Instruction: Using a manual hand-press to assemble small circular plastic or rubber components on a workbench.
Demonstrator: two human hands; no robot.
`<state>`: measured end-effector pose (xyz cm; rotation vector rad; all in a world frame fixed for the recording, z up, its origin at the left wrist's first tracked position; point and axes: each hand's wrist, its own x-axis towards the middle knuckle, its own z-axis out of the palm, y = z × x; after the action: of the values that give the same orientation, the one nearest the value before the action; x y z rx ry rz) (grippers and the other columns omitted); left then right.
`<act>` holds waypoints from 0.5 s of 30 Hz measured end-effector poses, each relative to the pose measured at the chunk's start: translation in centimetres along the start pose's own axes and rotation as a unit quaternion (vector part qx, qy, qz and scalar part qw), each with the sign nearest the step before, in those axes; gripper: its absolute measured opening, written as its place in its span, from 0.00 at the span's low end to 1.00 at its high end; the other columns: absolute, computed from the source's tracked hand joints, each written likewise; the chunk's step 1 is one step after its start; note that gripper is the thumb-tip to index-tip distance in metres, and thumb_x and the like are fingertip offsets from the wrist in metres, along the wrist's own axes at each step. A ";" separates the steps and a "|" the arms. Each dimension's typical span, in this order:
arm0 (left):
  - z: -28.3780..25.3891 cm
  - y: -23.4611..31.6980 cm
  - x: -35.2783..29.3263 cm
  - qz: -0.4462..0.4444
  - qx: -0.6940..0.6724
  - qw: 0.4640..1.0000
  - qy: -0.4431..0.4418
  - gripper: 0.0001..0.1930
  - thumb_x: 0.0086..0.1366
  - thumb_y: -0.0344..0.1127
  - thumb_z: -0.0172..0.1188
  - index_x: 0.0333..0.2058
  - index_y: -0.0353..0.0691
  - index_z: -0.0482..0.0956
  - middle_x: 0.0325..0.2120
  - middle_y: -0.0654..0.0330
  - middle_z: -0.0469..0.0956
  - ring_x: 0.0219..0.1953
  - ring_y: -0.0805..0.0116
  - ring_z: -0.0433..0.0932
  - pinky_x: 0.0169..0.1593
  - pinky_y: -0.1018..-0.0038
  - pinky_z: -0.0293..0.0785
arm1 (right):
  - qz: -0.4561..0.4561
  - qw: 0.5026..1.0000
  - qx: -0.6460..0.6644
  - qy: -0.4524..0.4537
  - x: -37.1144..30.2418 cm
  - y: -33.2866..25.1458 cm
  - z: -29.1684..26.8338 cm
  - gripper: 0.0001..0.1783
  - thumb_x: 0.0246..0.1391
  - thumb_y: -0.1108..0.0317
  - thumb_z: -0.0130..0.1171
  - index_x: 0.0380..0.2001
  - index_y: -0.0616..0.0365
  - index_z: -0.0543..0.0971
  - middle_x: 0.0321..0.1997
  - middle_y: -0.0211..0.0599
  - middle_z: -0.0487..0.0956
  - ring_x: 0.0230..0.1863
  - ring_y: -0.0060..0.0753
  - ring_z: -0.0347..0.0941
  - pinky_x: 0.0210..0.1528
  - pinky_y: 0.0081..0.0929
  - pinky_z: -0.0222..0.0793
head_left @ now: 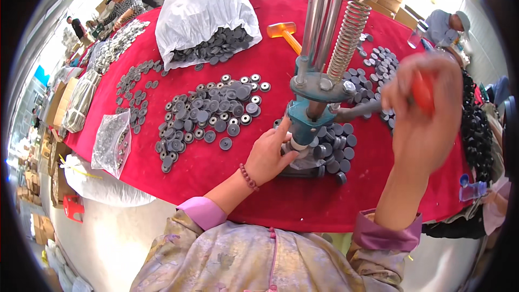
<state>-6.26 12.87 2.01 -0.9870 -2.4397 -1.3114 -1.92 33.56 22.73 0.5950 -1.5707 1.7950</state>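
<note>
A green hand press (309, 113) with a steel column and a coil spring (348, 38) stands in front of me. My right hand (419, 124), blurred by motion, is wrapped round the red knob (423, 93) of its lever. The lever's dark rod (359, 111) runs from the press toward that hand. At the press's lower end, my left hand (265, 158) has its thumb and index finger stretched apart beside the pale die (298, 145). Its other fingers are hidden. Round grey caps (338, 148) lie heaped just right of the die.
Grey discs with metal centres (211, 111) spread over the red tablecloth (238, 178). A white sack (203, 5) spills more discs. An orange mallet (284, 31) lies behind the press; a clear bag (112, 143) sits at left. Other people (127, 11) work around.
</note>
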 end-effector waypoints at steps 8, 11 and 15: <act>-0.5 0.0 -0.9 -0.052 -0.006 0.998 0.026 0.54 0.48 0.31 0.73 0.71 0.42 0.50 0.40 0.50 0.80 0.42 0.51 0.77 0.45 0.62 0.76 | -0.101 0.993 -0.068 0.000 -10.6 -1.1 1.4 0.12 0.65 0.54 0.51 0.34 0.48 0.66 0.27 0.34 0.67 0.23 0.29 0.61 0.38 0.44 0.65; -0.1 0.5 -0.7 0.030 -0.010 0.998 0.061 0.48 0.48 0.32 0.73 0.68 0.44 0.58 0.38 0.51 0.78 0.42 0.51 0.76 0.47 0.59 0.72 | -0.135 0.985 -0.105 0.035 -15.5 0.1 0.0 0.13 0.63 0.53 0.48 0.30 0.46 0.63 0.27 0.30 0.61 0.25 0.30 0.58 0.44 0.45 0.59; -4.5 -1.8 -2.3 0.003 0.188 0.979 0.085 0.30 0.51 0.34 0.72 0.55 0.43 0.76 0.38 0.54 0.79 0.41 0.54 0.76 0.46 0.63 0.72 | -0.129 0.988 -0.078 0.013 -16.3 0.8 0.0 0.16 0.63 0.49 0.49 0.29 0.45 0.62 0.28 0.29 0.58 0.28 0.30 0.56 0.47 0.44 0.54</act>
<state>-6.24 7.51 2.36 -0.7488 -2.4235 -0.8440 8.42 30.46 10.56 0.6627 -1.5235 1.4688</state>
